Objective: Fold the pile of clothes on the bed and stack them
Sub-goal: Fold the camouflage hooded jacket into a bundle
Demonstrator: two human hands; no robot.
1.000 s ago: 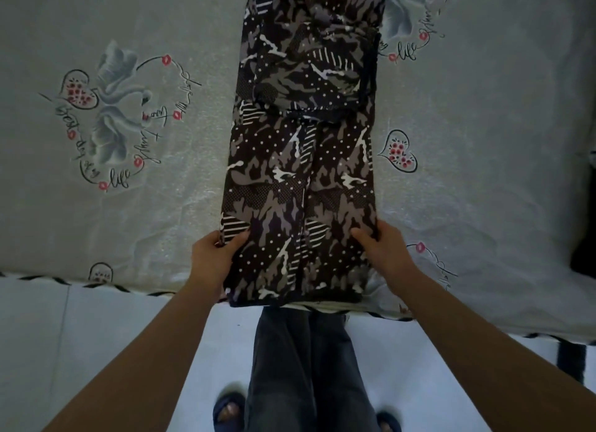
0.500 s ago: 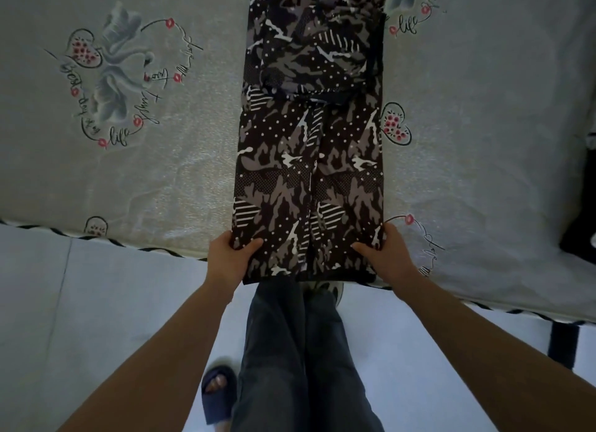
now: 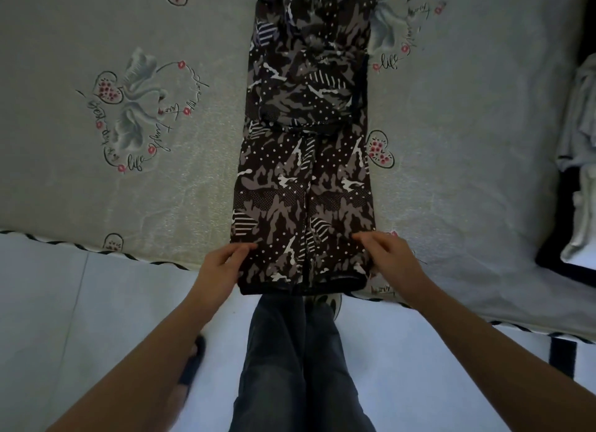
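Note:
A dark camouflage-patterned garment (image 3: 306, 160) lies as a long narrow strip across the bed (image 3: 129, 186), its near hem hanging just past the mattress edge. My left hand (image 3: 222, 264) pinches the near left corner of the garment, thumb on top. My right hand (image 3: 387, 257) grips the near right corner, fingers curled over the cloth. The garment's far end runs out of view at the top.
The sheet is grey with swan and heart prints. A heap of light grey clothes (image 3: 580, 160) lies at the right edge beside something black. My legs in dark jeans (image 3: 300, 360) stand on the pale floor against the bed's edge.
Both hands have kept hold of the near corners. The garment's near hem now hangs slightly over the bed edge, and the view has shifted so more of the strip shows.

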